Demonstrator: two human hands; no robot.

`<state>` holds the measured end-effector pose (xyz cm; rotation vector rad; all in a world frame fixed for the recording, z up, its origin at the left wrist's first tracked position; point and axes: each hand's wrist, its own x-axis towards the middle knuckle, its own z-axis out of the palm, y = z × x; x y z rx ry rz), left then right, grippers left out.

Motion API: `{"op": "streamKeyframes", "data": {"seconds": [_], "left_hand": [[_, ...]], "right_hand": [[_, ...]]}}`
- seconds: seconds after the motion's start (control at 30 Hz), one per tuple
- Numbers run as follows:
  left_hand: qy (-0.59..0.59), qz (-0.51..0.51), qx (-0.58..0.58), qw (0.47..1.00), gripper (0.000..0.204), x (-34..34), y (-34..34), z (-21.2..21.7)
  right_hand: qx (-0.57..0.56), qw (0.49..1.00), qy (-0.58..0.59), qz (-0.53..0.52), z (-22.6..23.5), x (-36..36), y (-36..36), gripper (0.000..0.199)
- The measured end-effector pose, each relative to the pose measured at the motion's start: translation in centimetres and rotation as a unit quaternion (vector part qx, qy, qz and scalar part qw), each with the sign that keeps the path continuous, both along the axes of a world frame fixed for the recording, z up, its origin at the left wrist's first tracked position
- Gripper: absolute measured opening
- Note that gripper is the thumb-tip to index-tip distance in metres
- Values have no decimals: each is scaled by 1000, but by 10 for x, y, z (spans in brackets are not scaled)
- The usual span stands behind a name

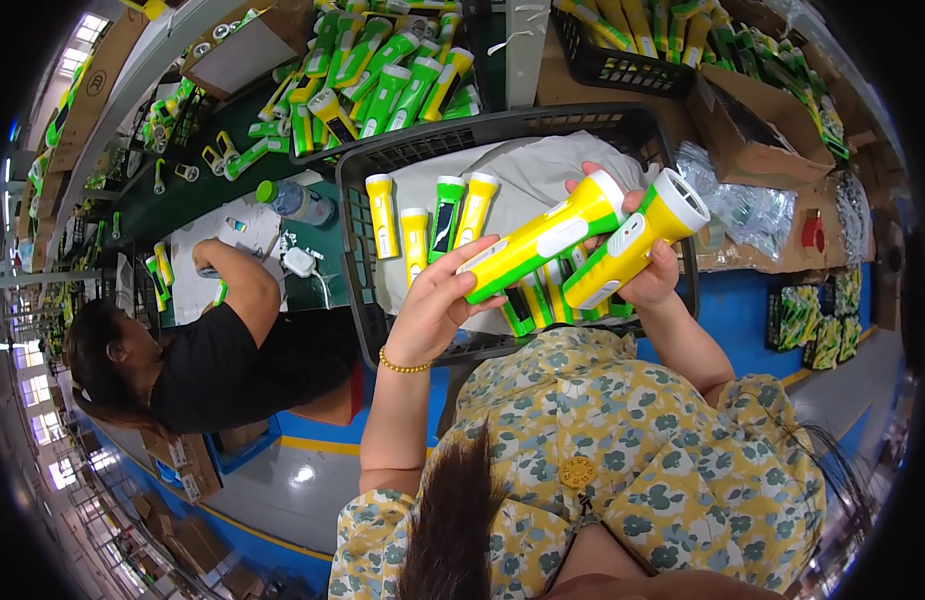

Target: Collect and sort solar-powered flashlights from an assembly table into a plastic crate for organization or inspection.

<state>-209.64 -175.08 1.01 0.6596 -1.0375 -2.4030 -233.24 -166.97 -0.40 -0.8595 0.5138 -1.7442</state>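
Observation:
My left hand [443,297] grips the tail end of a yellow and green flashlight [543,236], whose white head points up to the right. A second yellow and green flashlight [628,252] is in my right hand [655,275], tilted the same way, its clear lens facing the upper right. The two flashlights are side by side, and their heads nearly touch. Beneath them is a black plastic basket [423,146] lined with white sheeting [543,157]. Several more flashlights [381,217] lie in it, some partly hidden under those I hold.
At left a co-worker [233,340] in black sits at a green table beside a green-capped bottle [296,202]. Piled flashlights [383,95] fill a crate beyond my basket. Back right are another black crate [623,66], an open cardboard box [758,130] and clear plastic bags [733,205].

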Motion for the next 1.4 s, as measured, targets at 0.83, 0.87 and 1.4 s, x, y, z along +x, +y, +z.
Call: {"op": "streamKeyframes", "data": {"seconds": [0.83, 0.87, 1.4], "left_hand": [[43, 33, 35, 998, 33, -31, -69, -44], [72, 72, 18, 995, 31, -28, -79, -48], [126, 101, 152, 975, 41, -10, -94, -68]], "right_hand": [[91, 993, -69, 20, -4, 1, -51, 47], [97, 991, -93, 25, -6, -1, -50, 51], [357, 931, -68, 46, -43, 6, -28, 33]]}}
